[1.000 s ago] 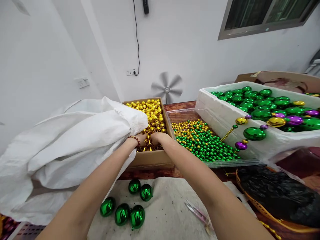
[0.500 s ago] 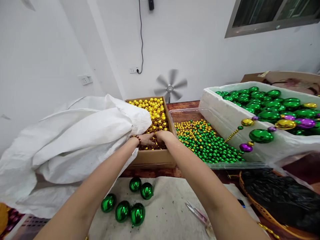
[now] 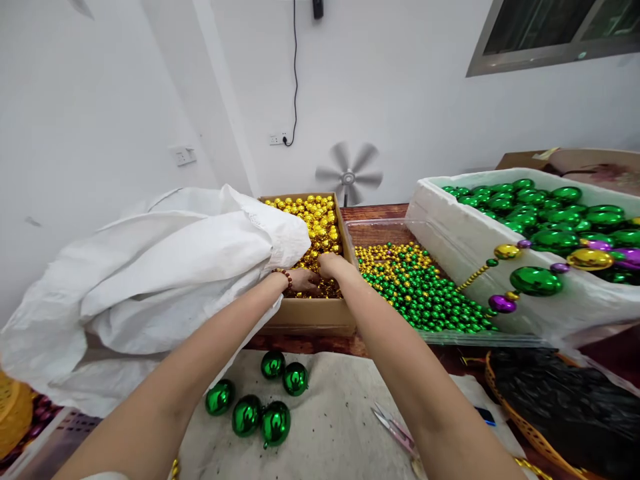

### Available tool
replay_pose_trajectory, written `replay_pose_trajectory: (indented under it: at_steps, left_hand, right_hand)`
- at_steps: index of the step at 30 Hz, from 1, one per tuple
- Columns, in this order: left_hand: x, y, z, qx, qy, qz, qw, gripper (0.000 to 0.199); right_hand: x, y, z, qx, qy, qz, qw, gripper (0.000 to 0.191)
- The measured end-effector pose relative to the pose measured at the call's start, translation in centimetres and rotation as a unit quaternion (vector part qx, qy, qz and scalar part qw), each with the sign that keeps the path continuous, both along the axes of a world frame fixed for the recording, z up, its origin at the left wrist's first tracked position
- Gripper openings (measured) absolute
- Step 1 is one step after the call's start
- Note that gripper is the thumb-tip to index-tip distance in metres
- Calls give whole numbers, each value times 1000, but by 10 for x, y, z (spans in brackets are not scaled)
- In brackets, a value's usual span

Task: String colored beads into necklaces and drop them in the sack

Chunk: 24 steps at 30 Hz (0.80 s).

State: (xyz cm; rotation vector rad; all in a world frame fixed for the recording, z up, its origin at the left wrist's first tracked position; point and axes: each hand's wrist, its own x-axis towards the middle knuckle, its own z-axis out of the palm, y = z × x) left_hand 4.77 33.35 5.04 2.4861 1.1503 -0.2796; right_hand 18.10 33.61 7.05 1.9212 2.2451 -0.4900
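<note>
Both hands reach into a cardboard box [image 3: 315, 312] of shiny gold balls [image 3: 320, 217]. My left hand [image 3: 304, 281], with a beaded bracelet at the wrist, lies low among the balls near the box's front wall; its fingertips are sunk among them. Just right of it, my right hand [image 3: 331, 265] bends down into the balls, its fingers hidden. What either hand holds cannot be made out. A white sack [image 3: 175, 253] covers the box's left side. Right of the box, a clear tray [image 3: 380, 230] holds small green and gold beads [image 3: 425, 287].
Several green balls [image 3: 275, 423] and scissors [image 3: 393, 427] lie on a pale cloth [image 3: 335, 413]. A foam box [image 3: 450, 223] of green ornaments stands at the right, a bead strand over its edge. Below it is a basket [image 3: 525, 427] with black plastic. A fan [image 3: 349, 177] spins behind.
The view has shifted slightly, so most things sit further right. My right hand has moved up and back a little from my left hand, still in the box.
</note>
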Motion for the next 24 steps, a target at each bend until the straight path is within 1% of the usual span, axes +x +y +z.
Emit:
replay_pose_trajectory:
  at_steps: [3,5,9,10,11,12,13,15,16,17,18,19,20,21,22,23,24]
  left_hand:
    - [0,-1,1,18,-11,7,1000,27]
    - [-1,-3,5,36,-25,19,999,26]
    - [-3,-7,17,83,-67,75,991,31]
    - [-3,-8,22,92,-80,90,988,34]
    - [-3,-10,28,98,-91,103,986,36]
    - [-3,-13,35,99,-107,114,983,37]
    - [-3,-17,43,97,-132,123,979,39]
    - [-6,-32,63,95,-209,134,964,39]
    - [-9,-44,73,101,-256,134,952,38]
    - [-13,-60,83,117,-303,129,937,36]
    - [-18,-78,90,141,-338,119,923,35]
    - [-23,-100,95,171,-363,103,910,33]
    - [-30,-123,95,197,-372,87,903,33]
    - [-37,-147,90,207,-363,68,906,32]
    - [-43,-170,81,196,-341,50,918,31]
    - [-50,-192,67,185,-311,44,931,30]
    - [-56,-212,50,189,-274,50,942,29]
  right_hand:
    - [7,-4,3,63,64,-8,996,41]
    - [11,-6,5,112,112,-16,987,48]
    - [14,-9,17,208,204,-42,956,57]
    - [14,-11,21,229,229,-51,945,59]
    - [15,-15,27,254,268,-59,927,60]
    - [16,-23,33,282,324,-65,901,61]
    - [17,-33,39,313,393,-65,862,61]
    - [23,-66,49,366,533,-42,761,60]
    - [26,-89,51,379,578,-16,722,59]
    - [30,-113,49,381,599,10,705,57]
    - [34,-138,43,367,603,34,708,54]
    - [37,-161,32,345,593,61,726,52]
    - [38,-182,17,319,572,93,750,49]
    - [38,-199,-1,290,543,117,779,47]
    - [35,-210,-21,258,499,136,816,46]
    - [31,-218,-41,242,456,130,847,45]
    - [24,-221,-60,218,402,115,882,46]
